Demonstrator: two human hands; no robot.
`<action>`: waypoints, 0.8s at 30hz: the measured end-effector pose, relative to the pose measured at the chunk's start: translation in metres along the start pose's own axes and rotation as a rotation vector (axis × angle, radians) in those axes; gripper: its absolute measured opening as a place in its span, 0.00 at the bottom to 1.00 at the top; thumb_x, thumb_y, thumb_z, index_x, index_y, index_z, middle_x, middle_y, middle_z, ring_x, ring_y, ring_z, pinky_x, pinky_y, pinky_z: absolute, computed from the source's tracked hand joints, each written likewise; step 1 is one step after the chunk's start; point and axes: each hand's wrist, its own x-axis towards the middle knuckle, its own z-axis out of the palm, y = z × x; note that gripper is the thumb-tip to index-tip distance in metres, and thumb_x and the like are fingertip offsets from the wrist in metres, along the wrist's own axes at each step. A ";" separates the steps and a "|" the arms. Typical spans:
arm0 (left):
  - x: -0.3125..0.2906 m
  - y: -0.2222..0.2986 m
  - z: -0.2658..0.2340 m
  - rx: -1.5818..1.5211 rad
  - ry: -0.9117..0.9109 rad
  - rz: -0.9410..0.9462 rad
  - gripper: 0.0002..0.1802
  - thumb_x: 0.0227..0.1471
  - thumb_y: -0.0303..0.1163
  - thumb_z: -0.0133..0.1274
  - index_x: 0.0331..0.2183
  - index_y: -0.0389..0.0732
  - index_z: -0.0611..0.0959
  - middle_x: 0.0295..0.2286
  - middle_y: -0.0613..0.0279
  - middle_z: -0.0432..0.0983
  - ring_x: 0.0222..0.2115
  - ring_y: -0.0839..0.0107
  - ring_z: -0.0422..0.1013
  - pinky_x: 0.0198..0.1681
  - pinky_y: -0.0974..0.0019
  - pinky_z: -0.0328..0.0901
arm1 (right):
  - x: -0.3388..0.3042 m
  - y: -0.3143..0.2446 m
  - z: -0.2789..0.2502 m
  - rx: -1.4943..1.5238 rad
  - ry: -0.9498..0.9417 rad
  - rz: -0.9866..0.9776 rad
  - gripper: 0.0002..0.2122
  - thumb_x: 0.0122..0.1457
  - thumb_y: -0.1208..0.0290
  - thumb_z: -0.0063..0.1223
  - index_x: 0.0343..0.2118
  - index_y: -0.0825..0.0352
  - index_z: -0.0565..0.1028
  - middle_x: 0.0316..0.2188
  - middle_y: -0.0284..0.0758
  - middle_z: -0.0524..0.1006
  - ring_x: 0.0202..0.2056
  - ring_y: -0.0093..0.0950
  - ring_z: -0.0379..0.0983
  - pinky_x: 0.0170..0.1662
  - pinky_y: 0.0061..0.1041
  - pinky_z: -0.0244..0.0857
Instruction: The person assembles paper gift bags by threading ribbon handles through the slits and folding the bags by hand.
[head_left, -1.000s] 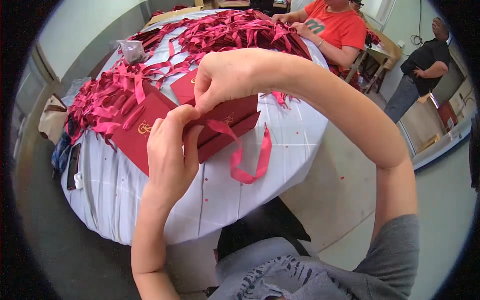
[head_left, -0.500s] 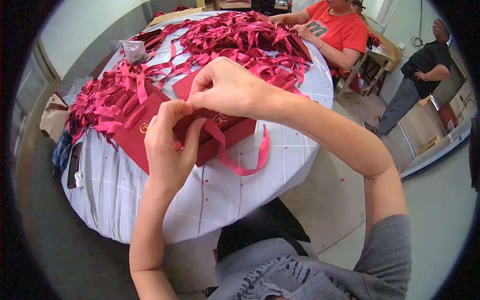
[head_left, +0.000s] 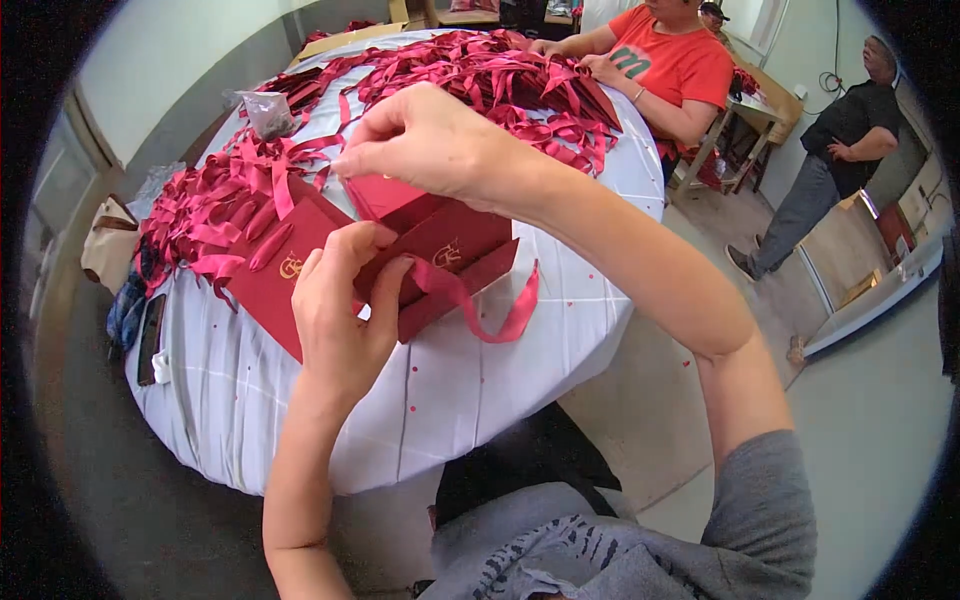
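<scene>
A dark red paper gift bag (head_left: 480, 245) with a gold emblem lies on the table before me. My left hand (head_left: 340, 300) is closed at its near left edge, thumb and forefinger pinching the bag where the ribbon comes out. A pink ribbon (head_left: 505, 325) loops from there over the bag's near side onto the cloth. Above the bag's far left corner my right hand (head_left: 430, 140) is raised, thumb and forefinger pinched together on a pink ribbon that runs down toward the bag. Another dark red bag (head_left: 270, 265) lies flat beneath, left of my left hand.
Ribboned bags are heaped at the left (head_left: 220, 210) and far side (head_left: 490, 75) of the round white-clothed table (head_left: 330, 440). A phone (head_left: 152, 340) lies near the left edge. A person in a red shirt (head_left: 670, 60) handles bags across; another person (head_left: 850, 140) stands right.
My right hand has lifted up and left, away from my left hand, drawing ribbon with it. My left hand stays at the bag, slightly lower.
</scene>
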 end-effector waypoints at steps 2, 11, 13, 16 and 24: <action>0.003 0.005 0.000 0.040 -0.048 -0.013 0.14 0.39 0.18 0.56 0.33 0.37 0.75 0.24 0.61 0.74 0.18 0.70 0.66 0.23 0.71 0.57 | 0.006 0.002 -0.001 0.104 0.088 -0.037 0.09 0.49 0.68 0.56 0.24 0.70 0.77 0.18 0.27 0.71 0.23 0.13 0.62 0.26 0.17 0.56; 0.002 0.009 -0.009 0.144 -0.096 0.131 0.11 0.38 0.20 0.55 0.30 0.37 0.77 0.26 0.60 0.75 0.22 0.68 0.70 0.25 0.68 0.59 | 0.019 0.015 0.015 0.263 0.243 -0.205 0.08 0.45 0.71 0.57 0.18 0.72 0.76 0.14 0.31 0.73 0.19 0.16 0.66 0.24 0.20 0.61; 0.001 0.007 -0.010 0.148 -0.088 0.092 0.10 0.38 0.20 0.55 0.30 0.37 0.77 0.25 0.60 0.75 0.22 0.68 0.69 0.25 0.68 0.59 | 0.020 0.014 0.016 0.192 0.265 -0.174 0.08 0.46 0.71 0.56 0.18 0.71 0.76 0.15 0.30 0.73 0.19 0.15 0.66 0.25 0.19 0.61; 0.001 0.006 -0.013 0.144 -0.073 0.101 0.10 0.38 0.20 0.55 0.29 0.37 0.77 0.25 0.60 0.75 0.20 0.68 0.69 0.25 0.68 0.59 | 0.021 0.014 0.018 0.160 0.277 -0.203 0.08 0.46 0.70 0.56 0.19 0.71 0.76 0.15 0.33 0.73 0.19 0.17 0.67 0.25 0.21 0.62; 0.003 0.003 -0.011 0.126 -0.061 -0.009 0.09 0.39 0.21 0.55 0.28 0.37 0.76 0.24 0.60 0.74 0.18 0.67 0.66 0.23 0.68 0.58 | -0.050 0.012 0.014 -0.228 0.530 -0.401 0.07 0.50 0.72 0.56 0.28 0.70 0.73 0.21 0.33 0.71 0.21 0.20 0.68 0.24 0.18 0.62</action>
